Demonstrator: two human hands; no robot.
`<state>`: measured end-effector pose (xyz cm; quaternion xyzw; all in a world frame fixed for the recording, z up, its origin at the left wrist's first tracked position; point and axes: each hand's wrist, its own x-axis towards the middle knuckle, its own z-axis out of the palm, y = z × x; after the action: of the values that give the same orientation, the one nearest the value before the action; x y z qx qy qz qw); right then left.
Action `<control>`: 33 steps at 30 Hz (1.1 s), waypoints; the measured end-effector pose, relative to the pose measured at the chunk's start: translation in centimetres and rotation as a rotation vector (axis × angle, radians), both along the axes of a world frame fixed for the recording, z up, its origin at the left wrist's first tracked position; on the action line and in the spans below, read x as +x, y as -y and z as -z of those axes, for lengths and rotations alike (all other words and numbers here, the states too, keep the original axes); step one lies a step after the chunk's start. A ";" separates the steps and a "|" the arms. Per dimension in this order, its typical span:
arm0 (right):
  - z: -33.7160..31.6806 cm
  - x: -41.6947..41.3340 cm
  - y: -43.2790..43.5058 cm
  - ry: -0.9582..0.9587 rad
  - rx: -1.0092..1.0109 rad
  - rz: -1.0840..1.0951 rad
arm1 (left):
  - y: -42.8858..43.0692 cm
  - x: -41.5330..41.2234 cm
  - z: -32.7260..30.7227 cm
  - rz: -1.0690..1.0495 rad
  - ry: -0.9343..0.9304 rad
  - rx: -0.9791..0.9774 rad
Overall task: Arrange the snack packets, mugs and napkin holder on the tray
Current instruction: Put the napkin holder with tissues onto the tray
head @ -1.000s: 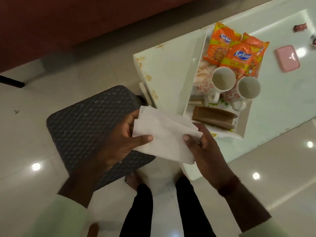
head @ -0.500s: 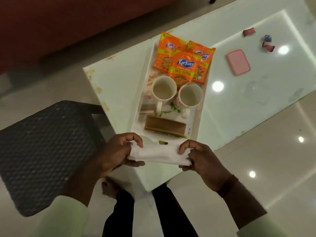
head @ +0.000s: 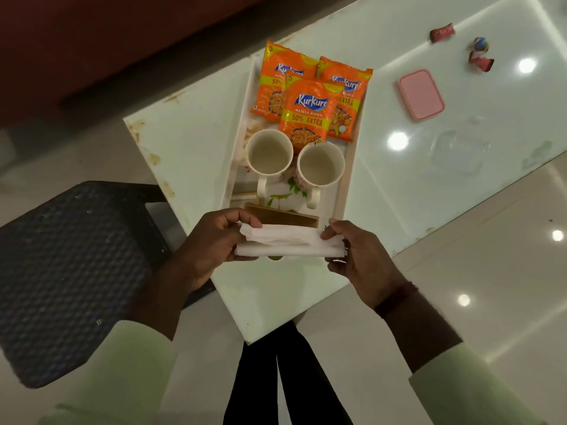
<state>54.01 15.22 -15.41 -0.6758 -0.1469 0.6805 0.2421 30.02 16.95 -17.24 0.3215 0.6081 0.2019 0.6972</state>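
The left hand (head: 211, 240) and right hand (head: 359, 256) each pinch one end of a folded stack of napkins (head: 288, 243), thumbs on top and fingers curled beneath. The stack hangs level just above the near end of the tray (head: 242, 118), directly over the brown holder (head: 282, 216), which lies partly hidden behind it. Two mugs (head: 269, 151) stand side by side mid-tray, handles toward the person. Three packets (head: 308, 113) overlap at the far end. All the listed items sit on the tray; loading the holder appears to be the step in hand.

Procedure:
- Square the loose edges of the stack first; the upper layers look uneven.
- Align the long edge with the holder's slot.
- Lower both ends evenly, so that no sheet catches.
- Keep knuckles away from the mug handles, which lie just beyond the holder.
- Release only once the stack is seated.
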 end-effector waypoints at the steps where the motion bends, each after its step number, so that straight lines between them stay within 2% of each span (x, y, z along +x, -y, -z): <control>1: 0.2 -0.1 -0.1 -0.003 -0.022 0.020 | -0.1 -0.1 0.1 0.009 -0.021 -0.024; 5: 1.0 -0.7 -0.8 -0.010 -0.051 0.089 | -0.5 -0.3 0.3 0.049 -0.023 -0.065; 10: 1.8 -1.0 -1.5 0.019 -0.100 0.130 | -1.8 0.3 0.8 -0.071 -0.016 -0.082; 15: 2.8 -1.6 -1.7 0.022 -0.172 0.110 | -2.8 0.6 2.1 -0.106 -0.185 -0.094; 22: 4.4 -1.3 -1.3 0.066 -0.240 0.202 | -2.1 -0.4 4.4 -0.050 -0.608 0.048; 28: 4.2 -1.4 -0.3 0.217 -0.195 0.180 | -0.1 -0.8 4.3 -0.045 -0.651 0.173; 33: 2.6 -1.5 2.0 0.438 -0.040 0.088 | 2.3 -0.5 2.1 0.056 -0.714 0.291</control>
<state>52.50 13.24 -18.01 -0.8178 -0.1528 0.5091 0.2207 29.50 14.64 -19.38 0.4835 0.7687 0.1423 0.3938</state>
